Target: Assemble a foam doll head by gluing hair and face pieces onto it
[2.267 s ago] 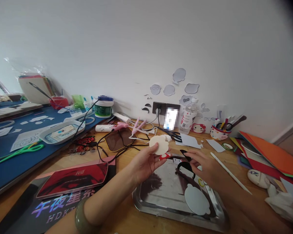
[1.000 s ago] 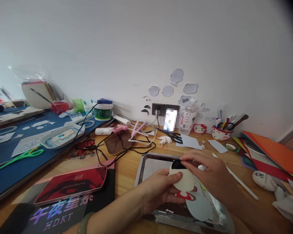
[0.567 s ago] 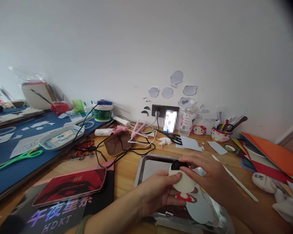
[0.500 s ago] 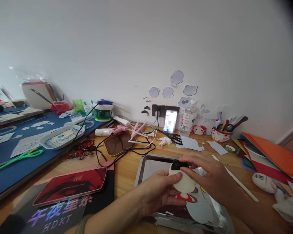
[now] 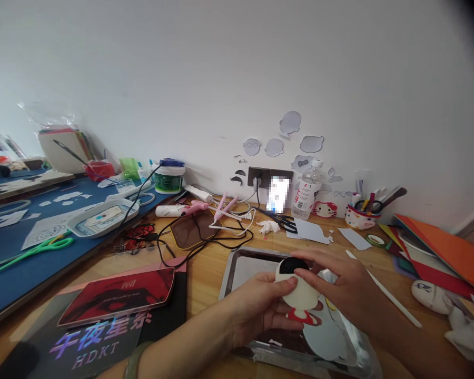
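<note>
A cream doll-like cutout [image 5: 300, 296] with a black patch [image 5: 293, 266] at its top and a red part [image 5: 301, 316] at its bottom is held above the metal tray [image 5: 229, 266]. My left hand [image 5: 260, 302] grips it from the left, thumb across its front and fingers behind. My right hand [image 5: 335, 273] closes on its upper right edge, fingertips at the black patch. On the tray, below the cutout, lies a pale rounded sheet [image 5: 327, 339].
Left of the tray are a red box [image 5: 120, 295], tangled black cords and pink glue guns [image 5: 225, 208]. Behind stand a bottle [image 5: 306, 192] and a pen cup [image 5: 361, 216]. A white stick [image 5: 397, 300] and coloured sheets [image 5: 442, 252] lie right.
The view has shifted slightly, so most things sit a little further right in the frame. Both hands keep their hold on the cutout, with little visible movement.
</note>
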Motion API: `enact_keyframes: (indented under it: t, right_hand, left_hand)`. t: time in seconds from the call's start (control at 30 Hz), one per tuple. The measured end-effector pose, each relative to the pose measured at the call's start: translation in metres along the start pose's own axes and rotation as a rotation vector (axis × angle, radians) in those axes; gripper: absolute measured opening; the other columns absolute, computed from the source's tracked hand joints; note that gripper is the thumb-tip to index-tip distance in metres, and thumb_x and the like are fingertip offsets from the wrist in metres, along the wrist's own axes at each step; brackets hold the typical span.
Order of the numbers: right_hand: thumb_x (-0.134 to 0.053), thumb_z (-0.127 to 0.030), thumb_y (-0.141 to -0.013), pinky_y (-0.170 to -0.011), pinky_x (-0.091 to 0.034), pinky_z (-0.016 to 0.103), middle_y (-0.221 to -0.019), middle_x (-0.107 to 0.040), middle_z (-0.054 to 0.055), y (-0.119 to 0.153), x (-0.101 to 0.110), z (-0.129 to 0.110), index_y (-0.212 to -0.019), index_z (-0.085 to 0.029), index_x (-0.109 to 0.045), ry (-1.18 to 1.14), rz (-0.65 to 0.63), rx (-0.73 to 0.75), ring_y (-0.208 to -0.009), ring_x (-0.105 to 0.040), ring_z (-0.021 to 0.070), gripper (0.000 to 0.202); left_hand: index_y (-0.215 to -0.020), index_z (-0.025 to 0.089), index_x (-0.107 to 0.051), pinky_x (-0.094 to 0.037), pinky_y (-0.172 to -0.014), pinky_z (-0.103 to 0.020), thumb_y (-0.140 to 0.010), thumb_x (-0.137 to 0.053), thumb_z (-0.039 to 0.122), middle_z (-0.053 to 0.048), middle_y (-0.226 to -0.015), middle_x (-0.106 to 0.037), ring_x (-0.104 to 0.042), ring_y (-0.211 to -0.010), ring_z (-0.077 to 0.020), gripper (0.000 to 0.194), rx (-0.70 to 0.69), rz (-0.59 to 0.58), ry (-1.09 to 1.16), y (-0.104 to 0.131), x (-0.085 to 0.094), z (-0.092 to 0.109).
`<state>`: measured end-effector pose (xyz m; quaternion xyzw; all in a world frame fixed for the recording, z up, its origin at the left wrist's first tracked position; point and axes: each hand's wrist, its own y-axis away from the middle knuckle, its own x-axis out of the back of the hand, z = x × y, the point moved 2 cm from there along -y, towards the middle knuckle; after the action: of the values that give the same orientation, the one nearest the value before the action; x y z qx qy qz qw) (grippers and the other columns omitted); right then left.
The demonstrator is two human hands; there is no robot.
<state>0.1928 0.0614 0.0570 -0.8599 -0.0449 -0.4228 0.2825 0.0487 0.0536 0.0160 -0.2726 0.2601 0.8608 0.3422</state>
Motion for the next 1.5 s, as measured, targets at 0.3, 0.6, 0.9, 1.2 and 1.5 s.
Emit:
enact_keyframes:
  t: [0.3, 0.6, 0.9, 1.2, 1.5]
  right_hand:
    - [-0.055, -0.031, -0.074, -0.056, -0.053, 0.027, -0.087, -0.068, -0.001, 0.003, 0.001, 0.003, -0.097, -0.028, -0.063, -0.004, -0.027, -0.046, -0.066, -0.062, 0.0149, 0.024]
    - [-0.053, -0.028, -0.076, -0.07, -0.053, 0.033, -0.097, -0.066, 0.0, 0.002, -0.003, 0.001, -0.099, -0.03, -0.062, 0.06, 0.01, 0.072, -0.086, -0.062, 0.0211, 0.025]
    - [-0.05, -0.028, -0.079, -0.078, -0.048, 0.032, -0.108, -0.059, 0.004, 0.006, 0.001, -0.003, -0.114, -0.024, -0.05, 0.202, 0.078, 0.16, -0.095, -0.056, 0.0186, 0.035]
    - [-0.052, -0.03, -0.077, -0.07, -0.049, 0.032, -0.092, -0.064, 0.002, 0.004, 0.003, -0.003, -0.093, -0.027, -0.057, 0.136, 0.131, 0.12, -0.084, -0.059, 0.0193, 0.017]
    - [-0.051, -0.022, -0.075, -0.065, -0.049, 0.031, -0.089, -0.066, 0.001, 0.013, 0.009, -0.01, -0.074, -0.023, -0.049, 0.208, 0.28, 0.15, -0.078, -0.062, 0.0172, 0.003]
  left_hand:
    - [-0.104, 0.008, -0.055, -0.048, -0.057, -0.017, -0.082, -0.045, 0.026, -0.017, -0.095, -0.062, -0.064, -0.07, -0.0142, 0.031, 0.004, 0.018, -0.008, 0.001, 0.0, 0.0]
    - [-0.096, 0.009, -0.058, -0.047, -0.056, -0.017, -0.079, -0.05, 0.028, -0.014, -0.09, -0.063, -0.063, -0.066, -0.0128, 0.026, -0.009, 0.043, 0.014, 0.001, -0.001, -0.001]
    - [-0.094, 0.01, -0.059, -0.048, -0.059, -0.017, -0.079, -0.051, 0.026, -0.01, -0.086, -0.061, -0.062, -0.07, -0.012, 0.023, -0.075, 0.084, 0.032, 0.002, -0.003, 0.002]
    - [-0.093, 0.009, -0.059, -0.048, -0.057, -0.017, -0.079, -0.051, 0.026, -0.011, -0.088, -0.061, -0.061, -0.069, -0.0118, 0.024, -0.054, 0.091, 0.032, 0.002, -0.002, 0.001]
    - [-0.095, 0.009, -0.056, -0.049, -0.056, -0.018, -0.078, -0.051, 0.023, -0.01, -0.087, -0.06, -0.062, -0.065, -0.0117, 0.022, -0.067, 0.129, 0.066, 0.002, -0.004, 0.003]
